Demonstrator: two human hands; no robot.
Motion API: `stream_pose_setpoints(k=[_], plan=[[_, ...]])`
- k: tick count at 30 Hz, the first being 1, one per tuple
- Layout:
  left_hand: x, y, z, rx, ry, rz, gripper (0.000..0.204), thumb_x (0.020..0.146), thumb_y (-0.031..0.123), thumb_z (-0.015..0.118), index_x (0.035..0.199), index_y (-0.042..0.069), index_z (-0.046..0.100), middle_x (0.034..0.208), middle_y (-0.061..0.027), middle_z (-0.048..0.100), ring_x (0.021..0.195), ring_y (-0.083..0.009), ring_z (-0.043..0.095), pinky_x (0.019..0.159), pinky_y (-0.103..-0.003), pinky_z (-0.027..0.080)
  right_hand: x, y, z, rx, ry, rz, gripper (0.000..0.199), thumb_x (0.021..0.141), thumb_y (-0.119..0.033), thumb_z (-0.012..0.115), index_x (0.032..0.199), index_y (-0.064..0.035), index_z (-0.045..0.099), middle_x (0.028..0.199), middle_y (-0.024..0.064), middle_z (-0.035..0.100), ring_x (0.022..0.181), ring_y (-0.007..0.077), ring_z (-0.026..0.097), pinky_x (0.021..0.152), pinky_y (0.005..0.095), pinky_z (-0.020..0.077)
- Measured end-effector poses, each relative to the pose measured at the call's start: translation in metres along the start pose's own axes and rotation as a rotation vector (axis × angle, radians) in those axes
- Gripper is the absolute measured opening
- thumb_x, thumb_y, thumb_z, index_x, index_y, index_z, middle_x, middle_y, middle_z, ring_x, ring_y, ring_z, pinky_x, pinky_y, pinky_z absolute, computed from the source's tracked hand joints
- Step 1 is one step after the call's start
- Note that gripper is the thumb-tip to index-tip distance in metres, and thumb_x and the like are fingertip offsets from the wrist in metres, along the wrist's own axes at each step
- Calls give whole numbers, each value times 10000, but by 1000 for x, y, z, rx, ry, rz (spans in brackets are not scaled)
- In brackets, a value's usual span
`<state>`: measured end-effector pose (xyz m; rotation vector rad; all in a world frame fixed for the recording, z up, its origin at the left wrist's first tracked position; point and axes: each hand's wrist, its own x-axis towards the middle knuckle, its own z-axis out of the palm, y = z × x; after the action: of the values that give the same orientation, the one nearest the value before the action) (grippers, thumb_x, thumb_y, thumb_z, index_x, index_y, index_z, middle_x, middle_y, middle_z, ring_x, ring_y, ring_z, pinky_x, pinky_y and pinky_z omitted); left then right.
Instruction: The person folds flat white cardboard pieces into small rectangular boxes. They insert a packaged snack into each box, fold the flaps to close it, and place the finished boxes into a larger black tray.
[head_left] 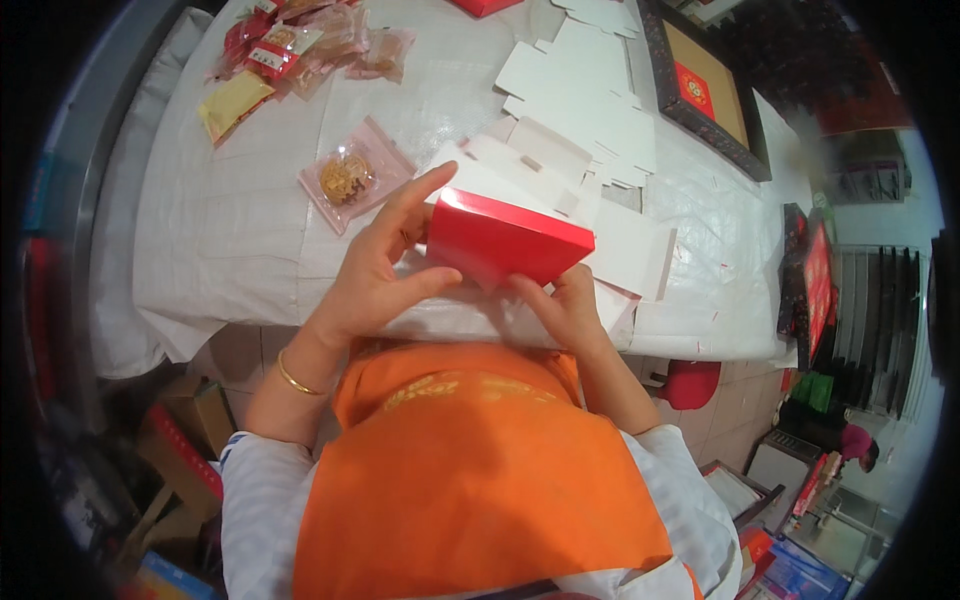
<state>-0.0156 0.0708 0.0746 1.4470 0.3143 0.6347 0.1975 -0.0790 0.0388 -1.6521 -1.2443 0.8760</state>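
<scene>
A glossy red cardboard box [510, 238], shallow and flat, is held tilted above the near edge of the table. My right hand [572, 305] grips its lower right side, thumb on the face towards me and the other fingers mostly hidden behind. Around the left end is my left hand [385, 270], its index finger stretched out past the upper corner and its thumb at the lower edge. The remaining left fingers are partly behind the box. Left of the box, a round baked cookie in a clear pink-edged packet [355, 175] lies on the table.
White flat cartons [585, 100] overlap beyond the box and to its right. Several wrapped packets [290, 50] and a yellow packet [235, 105] lie at the far left. A dark-framed tray [735, 95] stands far right. White sheeting [230, 240] covers the table; a red stool [690, 385] is beneath.
</scene>
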Motion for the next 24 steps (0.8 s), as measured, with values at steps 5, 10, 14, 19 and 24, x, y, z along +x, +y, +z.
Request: stream_pose_setpoints(k=[5,10,14,19,24], plan=[[-24,-12,17,-43,147,-22,710,836,-64,681,1478,49,399,1234,-64,585,1140,-125,554,980,-271,458,-23,-10,13,16,-140,30,310,899,-184,700,1166,-32,663,996,141,720,868,226,685,775,346,522],[-47,-12,25,-239,222,-229,643,843,-121,637,1432,20,420,1282,-106,557,1146,-143,564,1000,-305,466,-20,-40,-28,62,-681,181,362,901,-166,638,1237,-32,617,1083,138,698,968,199,661,830,354,508],[-61,-20,30,-226,257,-185,605,865,-154,587,1423,6,416,1250,-118,582,1103,-151,598,987,-319,490,2,-15,-61,-99,-199,-56,359,865,-109,645,1212,-21,619,1111,143,666,987,231,640,851,343,505],[-62,-15,31,-272,181,-280,496,885,-103,617,1353,-18,475,1246,-112,585,1109,-129,592,948,-272,488,57,-3,-31,-553,-52,-54,356,831,-154,723,1149,-26,629,1095,159,649,1063,339,601,930,404,484],[-58,-11,34,-277,265,-338,396,901,-115,576,1267,-1,476,1198,-110,592,1084,-128,587,916,-268,491,80,-7,-12,-706,-315,-22,321,852,-142,703,1144,-25,642,1007,177,675,942,326,662,832,372,520]])
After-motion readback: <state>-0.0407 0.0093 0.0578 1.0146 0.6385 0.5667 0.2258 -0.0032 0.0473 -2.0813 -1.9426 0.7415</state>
